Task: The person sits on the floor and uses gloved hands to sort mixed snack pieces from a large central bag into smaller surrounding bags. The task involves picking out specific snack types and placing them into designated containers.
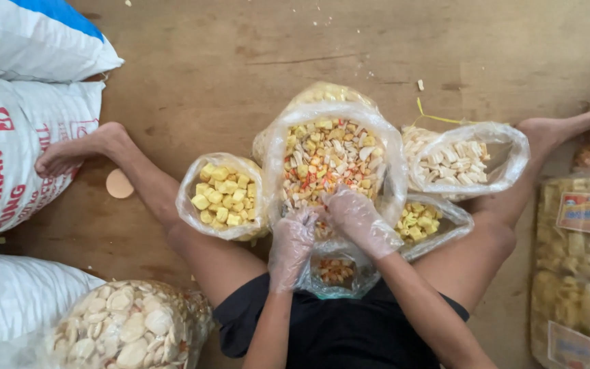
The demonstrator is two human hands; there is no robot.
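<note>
I sit on a wooden floor with my legs spread. Both hands wear thin clear plastic gloves. My left hand (293,236) and my right hand (356,217) meet at the near rim of a large clear bag of mixed crackers (332,157), fingers curled around a pinch of the mix. Just below them, between my thighs, sits a small clear bag (334,272) with a little of the same mix inside. An open bag of yellow cube crackers (223,195) lies to the left, and a bag of white stick crackers (455,160) to the right.
A second bag of yellow pieces (421,222) rests by my right thigh. White woven sacks (15,143) line the left side. A bag of round white crackers (131,328) sits at the lower left. Sealed packs of snacks (578,273) lie at the right edge.
</note>
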